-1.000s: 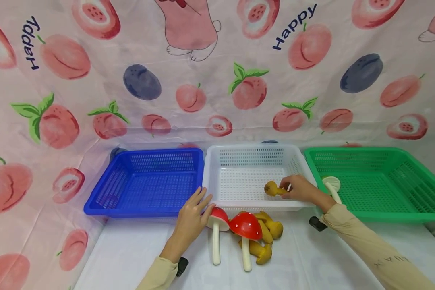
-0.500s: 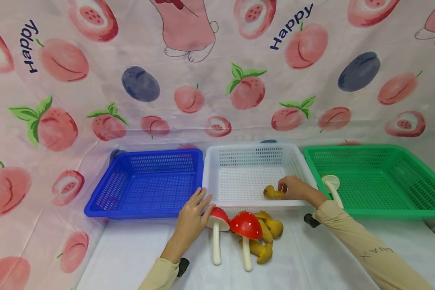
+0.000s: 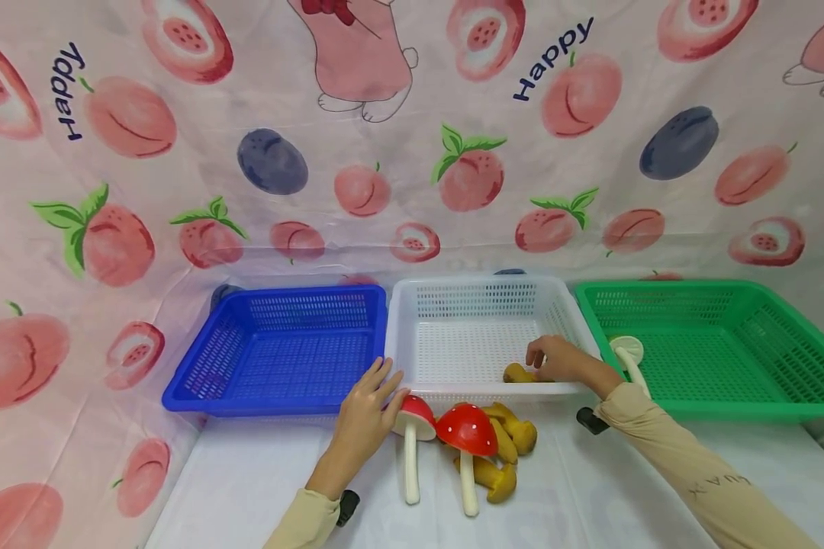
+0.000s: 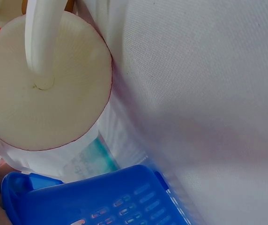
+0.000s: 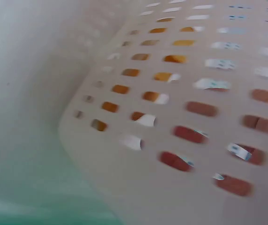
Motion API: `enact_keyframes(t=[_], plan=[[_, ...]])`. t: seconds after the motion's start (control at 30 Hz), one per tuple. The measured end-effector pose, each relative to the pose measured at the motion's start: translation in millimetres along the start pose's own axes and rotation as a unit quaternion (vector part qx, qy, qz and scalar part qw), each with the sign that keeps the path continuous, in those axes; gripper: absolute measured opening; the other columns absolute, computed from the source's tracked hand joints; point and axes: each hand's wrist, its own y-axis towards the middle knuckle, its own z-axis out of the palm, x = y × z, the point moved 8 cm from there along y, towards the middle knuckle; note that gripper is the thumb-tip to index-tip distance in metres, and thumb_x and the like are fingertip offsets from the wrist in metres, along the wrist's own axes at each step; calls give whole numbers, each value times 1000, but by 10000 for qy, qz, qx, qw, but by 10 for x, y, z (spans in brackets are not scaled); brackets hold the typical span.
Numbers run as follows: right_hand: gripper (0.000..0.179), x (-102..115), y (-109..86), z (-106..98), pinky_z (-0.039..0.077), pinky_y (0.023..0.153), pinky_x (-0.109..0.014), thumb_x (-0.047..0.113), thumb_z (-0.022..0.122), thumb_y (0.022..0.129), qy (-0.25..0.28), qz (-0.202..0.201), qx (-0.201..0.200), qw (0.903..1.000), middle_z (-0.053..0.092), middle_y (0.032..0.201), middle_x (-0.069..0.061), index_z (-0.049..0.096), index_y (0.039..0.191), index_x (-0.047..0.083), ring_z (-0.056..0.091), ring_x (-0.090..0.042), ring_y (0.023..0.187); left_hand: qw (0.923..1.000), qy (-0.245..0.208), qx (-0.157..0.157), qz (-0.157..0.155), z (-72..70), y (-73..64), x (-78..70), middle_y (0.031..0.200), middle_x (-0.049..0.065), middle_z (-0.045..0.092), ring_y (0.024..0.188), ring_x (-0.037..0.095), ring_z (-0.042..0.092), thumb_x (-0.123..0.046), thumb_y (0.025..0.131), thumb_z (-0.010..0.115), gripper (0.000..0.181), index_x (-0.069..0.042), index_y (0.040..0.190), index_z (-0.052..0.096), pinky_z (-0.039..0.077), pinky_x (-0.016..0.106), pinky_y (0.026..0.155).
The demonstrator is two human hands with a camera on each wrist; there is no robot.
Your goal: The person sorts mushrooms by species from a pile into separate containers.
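My right hand is inside the white basket at its right front, fingers bent downward. Just below the fingertips a yellow-brown toy mushroom lies on the basket floor, its lower part hidden by the front rim. In the right wrist view the white basket wall fills the picture; ochre and skin show through its slots. My left hand is spread with straight fingers by the rims of the blue basket and white basket. Beside its thumb is a red-capped toy mushroom, its pale underside large in the left wrist view.
A second red-capped mushroom lies on the white cloth in front of the white basket, among several yellow-brown mushrooms. The green basket at right holds a pale mushroom. A peach-printed curtain hangs behind.
The yellow-brown mushroom has sunk from my right fingers to the floor of the white basket, and the fingers have let go of it. My left hand has stayed in place.
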Motion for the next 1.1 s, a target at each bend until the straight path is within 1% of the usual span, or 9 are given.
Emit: enact_keyframes(t=[0.1, 0.23, 0.43, 0.53, 0.67, 0.77, 0.97, 1.1], plan=[[8, 80, -34, -63, 52, 70, -36, -2, 67, 79, 206, -42, -117, 9997, 63, 82, -8, 65, 87, 0, 56, -22, 76, 10000, 21, -31, -5, -3, -8, 5, 126, 20, 58, 123, 34, 49, -20, 87, 69, 29, -2, 110, 71, 44, 49, 95], [11, 155, -93, -138, 54, 72, -37, 1, 68, 81, 269, -97, -262, 9992, 65, 86, -11, 66, 91, -1, 58, -23, 78, 9999, 65, -91, 33, -10, -14, 4, 125, 20, 58, 122, 35, 50, -21, 86, 70, 30, -2, 109, 71, 45, 49, 93], [10, 253, -231, -256, 54, 71, -34, 2, 70, 82, 114, -362, -605, 9974, 66, 87, -12, 66, 91, 2, 60, -20, 75, 9997, 70, -165, 188, -6, -7, -19, 123, 21, 60, 121, 36, 51, -20, 86, 70, 30, 0, 108, 71, 45, 50, 93], [10, 306, -312, -319, 53, 68, -32, 2, 70, 82, 125, -488, -779, 9957, 66, 86, -10, 66, 91, 3, 60, -19, 74, 9997, 68, -144, 187, -3, -1, -25, 123, 21, 60, 121, 36, 51, -20, 86, 70, 30, 0, 109, 71, 45, 49, 94], [13, 341, -394, -346, 52, 68, -29, 7, 72, 82, 266, -583, -933, 9936, 66, 88, -4, 66, 93, 4, 60, -17, 77, 9998, 58, -112, 129, -11, -6, -22, 124, 20, 59, 121, 35, 51, -19, 87, 70, 30, -1, 110, 70, 45, 48, 94], [13, 362, -463, -348, 53, 69, -29, 9, 72, 82, 347, -653, -1062, 9916, 66, 90, -1, 67, 94, 6, 61, -16, 79, 9999, 66, -86, 119, -3, -14, -18, 124, 20, 59, 122, 34, 51, -20, 87, 70, 31, -1, 111, 70, 45, 48, 94], [13, 504, -621, -394, 55, 69, -31, 7, 72, 83, 482, -759, -1303, 9874, 65, 91, -2, 67, 94, 7, 61, -17, 80, 9998, 56, -116, 143, -1, -10, -27, 124, 20, 59, 121, 34, 51, -20, 87, 70, 31, -1, 110, 70, 45, 48, 93], [14, 608, -708, -416, 54, 68, -29, 5, 72, 82, 501, -679, -1421, 9863, 66, 91, -1, 67, 94, 9, 61, -16, 80, 9997, 49, -172, 168, -19, -5, -24, 124, 21, 59, 121, 36, 51, -20, 86, 70, 30, 0, 110, 70, 45, 49, 93]])
